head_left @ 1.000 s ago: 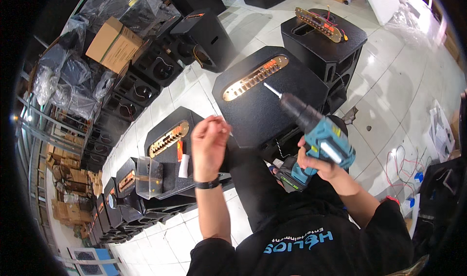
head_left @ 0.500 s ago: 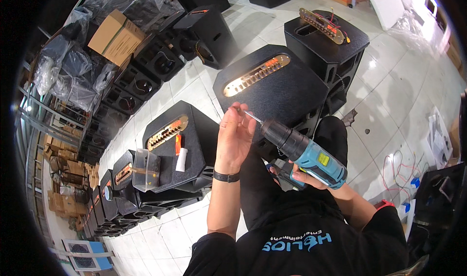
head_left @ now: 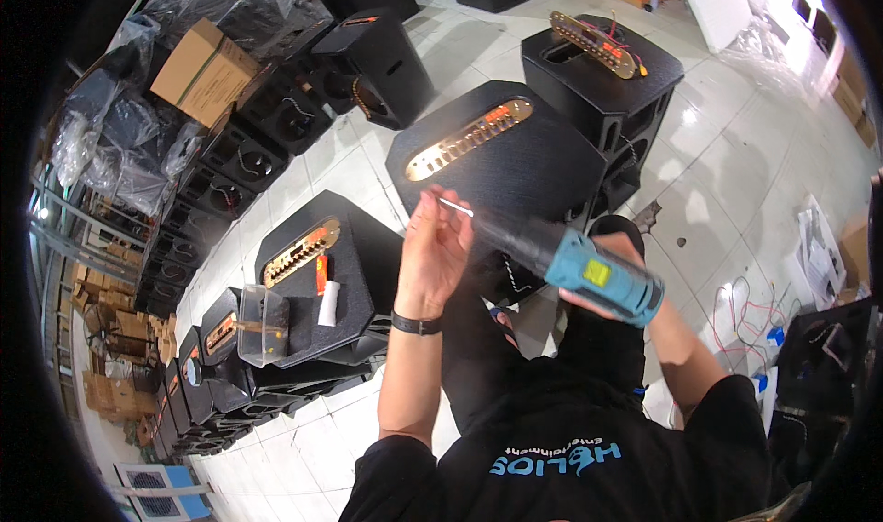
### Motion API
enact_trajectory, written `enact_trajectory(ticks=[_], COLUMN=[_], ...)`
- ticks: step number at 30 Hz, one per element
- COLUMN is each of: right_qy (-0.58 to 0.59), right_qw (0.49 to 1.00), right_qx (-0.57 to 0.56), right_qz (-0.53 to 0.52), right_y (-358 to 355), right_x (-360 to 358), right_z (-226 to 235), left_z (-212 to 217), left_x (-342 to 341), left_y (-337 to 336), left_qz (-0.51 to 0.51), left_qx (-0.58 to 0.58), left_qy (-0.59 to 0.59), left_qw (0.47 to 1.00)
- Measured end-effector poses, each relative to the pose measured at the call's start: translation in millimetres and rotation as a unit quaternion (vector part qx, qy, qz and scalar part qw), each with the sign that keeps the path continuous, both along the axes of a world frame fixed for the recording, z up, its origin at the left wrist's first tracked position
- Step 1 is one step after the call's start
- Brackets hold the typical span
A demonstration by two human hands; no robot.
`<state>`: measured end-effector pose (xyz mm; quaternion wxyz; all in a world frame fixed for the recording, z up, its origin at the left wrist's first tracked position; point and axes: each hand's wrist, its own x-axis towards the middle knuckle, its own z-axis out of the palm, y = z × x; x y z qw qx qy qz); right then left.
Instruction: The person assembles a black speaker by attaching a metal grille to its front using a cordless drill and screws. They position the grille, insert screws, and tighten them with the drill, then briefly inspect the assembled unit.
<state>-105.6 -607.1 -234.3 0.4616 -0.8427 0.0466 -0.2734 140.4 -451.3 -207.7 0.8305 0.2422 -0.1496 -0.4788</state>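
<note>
Left hand: the left hand [head_left: 434,251] is raised in front of the chest, forearm running up from the lower edge, a black wristband [head_left: 416,323] on the wrist. Fingers are curled loosely, fingertips right at the drill's bit [head_left: 456,208]. I can't tell if it's actually pinching the bit or something tiny there (too small and blurry).

Right hand: the right hand [head_left: 614,263] is wrapped tight around the grip of a teal cordless drill [head_left: 575,262], elbow bent, arm coming in from the right.

Drill: held up in the air, about level, nose pointing left toward the left hand, above the near edge of the closest black speaker cabinet [head_left: 501,168].

Surface: that cabinet has a long brass-coloured slotted plate [head_left: 469,139] on top. A second cabinet [head_left: 602,71] behind it has its plate [head_left: 593,44] sitting tilted with wires showing.

Left cabinet: another black cabinet [head_left: 340,274] with a brass plate, plus a white tube [head_left: 328,303], something orange beside it and a clear plastic tub [head_left: 262,324].

Room: white tiled floor [head_left: 727,145], rows of speaker boxes along the left (lots of them), a cardboard box [head_left: 204,71] on plastic-wrapped stacks, loose cables on the floor at right.
</note>
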Motion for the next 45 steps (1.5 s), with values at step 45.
enact_trajectory(ticks=[45], right_qy=[0.542], right_qw=[0.84], right_qx=[0.022], right_qz=[-0.029], right_y=[-272.3], right_x=[258.6], right_z=[137.6], left_z=[58.3], left_x=[102.9], left_y=[-310.5], left_qz=[0.277], left_qx=[-0.003], left_qy=[-0.563], left_qw=[0.779])
